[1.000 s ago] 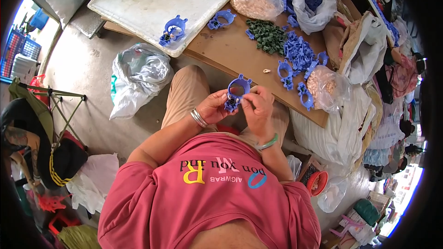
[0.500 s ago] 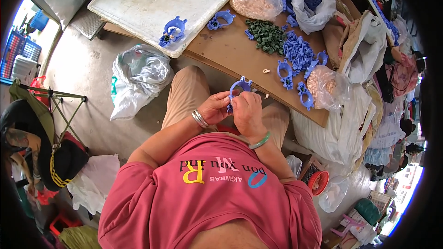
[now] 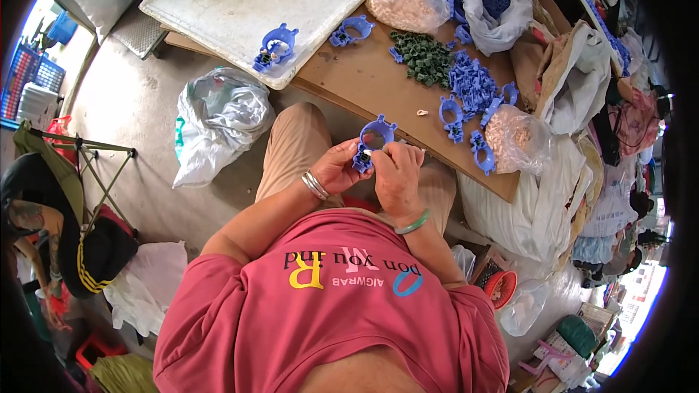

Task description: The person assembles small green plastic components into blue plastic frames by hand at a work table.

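Note:
My left hand (image 3: 339, 167) grips a blue plastic ring-shaped part (image 3: 386, 128) at its lower left, above my lap and near the table edge. The part has small knobs on its rim and a block with dark green bits at its base. A small pale spot shows by that block, close to my left fingertips. My right hand (image 3: 398, 178) is closed, fingers curled and pressed together at the ring's lower right; what they hold, if anything, is hidden. On the brown board (image 3: 349, 80) ahead lie a heap of dark green pieces (image 3: 422, 60) and a heap of small blue pieces (image 3: 472, 84).
More blue ring parts (image 3: 450, 110) lie at the board's right, beside a clear bag of pale pieces (image 3: 507, 140). Another such bag (image 3: 408, 4) sits farther back. A white panel (image 3: 247, 7) carries one ring part. A white plastic bag (image 3: 222, 127) stands on the floor, left.
My right hand has shifted slightly right and down off the ring's middle, so more of the ring and its base block shows. The ring part now leans a little more left.

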A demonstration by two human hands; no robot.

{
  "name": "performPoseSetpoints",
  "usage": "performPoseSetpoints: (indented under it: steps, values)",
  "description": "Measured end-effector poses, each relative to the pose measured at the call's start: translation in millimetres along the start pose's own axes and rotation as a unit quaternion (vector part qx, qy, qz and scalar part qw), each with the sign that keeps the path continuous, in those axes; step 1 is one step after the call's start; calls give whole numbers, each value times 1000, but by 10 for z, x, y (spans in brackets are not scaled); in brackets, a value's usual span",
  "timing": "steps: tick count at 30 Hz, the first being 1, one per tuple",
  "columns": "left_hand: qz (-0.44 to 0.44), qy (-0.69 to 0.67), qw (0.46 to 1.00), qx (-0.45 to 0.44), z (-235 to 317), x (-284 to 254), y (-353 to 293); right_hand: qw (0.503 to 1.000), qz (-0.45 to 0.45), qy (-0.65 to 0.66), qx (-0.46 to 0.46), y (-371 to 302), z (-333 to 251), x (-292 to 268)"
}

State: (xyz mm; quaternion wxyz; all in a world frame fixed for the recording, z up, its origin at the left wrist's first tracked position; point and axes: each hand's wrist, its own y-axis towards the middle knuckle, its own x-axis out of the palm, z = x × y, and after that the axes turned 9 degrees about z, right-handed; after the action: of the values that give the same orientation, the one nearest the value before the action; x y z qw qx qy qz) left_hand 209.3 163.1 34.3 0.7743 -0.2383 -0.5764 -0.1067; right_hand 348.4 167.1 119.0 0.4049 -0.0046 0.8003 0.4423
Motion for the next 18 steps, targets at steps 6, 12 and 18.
performPoseSetpoints:
  steps: [6,12,18]
  values:
    - [-13,-3,999,-31,-20,-26,2,999,-11,-28,-25,7,45,10]
    - [-19,24,999,-36,-17,-40,0,996,-62,-42,-49,-1,58,-6]
    - [-10,32,998,-55,-20,-98,14,994,-79,-29,-69,31,41,19]
